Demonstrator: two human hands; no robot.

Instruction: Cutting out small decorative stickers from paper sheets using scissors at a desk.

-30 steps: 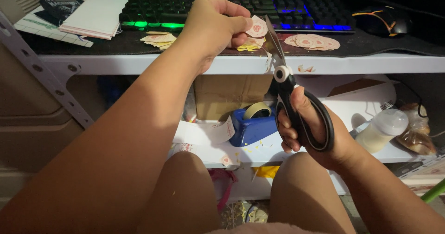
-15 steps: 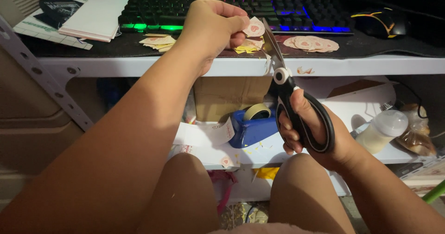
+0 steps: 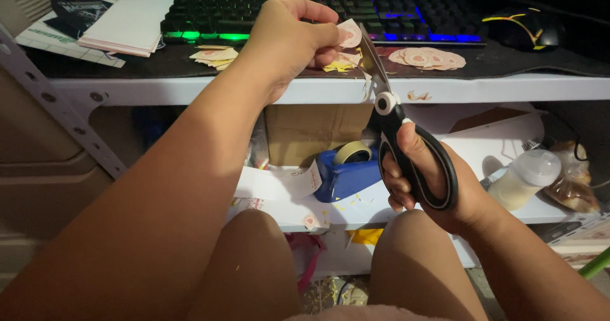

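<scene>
In the head view, the left hand (image 3: 289,38) is reaching up toward twelve o'clock, its fingers (image 3: 318,35) closing on a small pink paper cutout (image 3: 349,33) and pinching it above the front edge of the surface (image 3: 190,89). The right hand (image 3: 432,181) is sitting at about four o'clock from the cutout, its fingers wrapping through the black handles of a pair of scissors (image 3: 394,124) and gripping them; the blades are pointing up toward eleven o'clock, lying close together with the tips just beside the cutout at its lower right edge, though whether they are biting into the paper cannot be told. On the surface, a pile of round pink cutouts (image 3: 426,58) is lying at three o'clock from the held piece, a backlit keyboard (image 3: 305,13) is glowing at twelve o'clock, a dark mouse (image 3: 524,28) is resting at two o'clock, and a white pad (image 3: 130,19) is lying at ten o'clock. On the shelf (image 3: 286,213) below, a blue tape dispenser (image 3: 346,171) is standing just left of the scissor handles, and a white bottle (image 3: 524,178) is lying at three o'clock from the right hand.
</scene>
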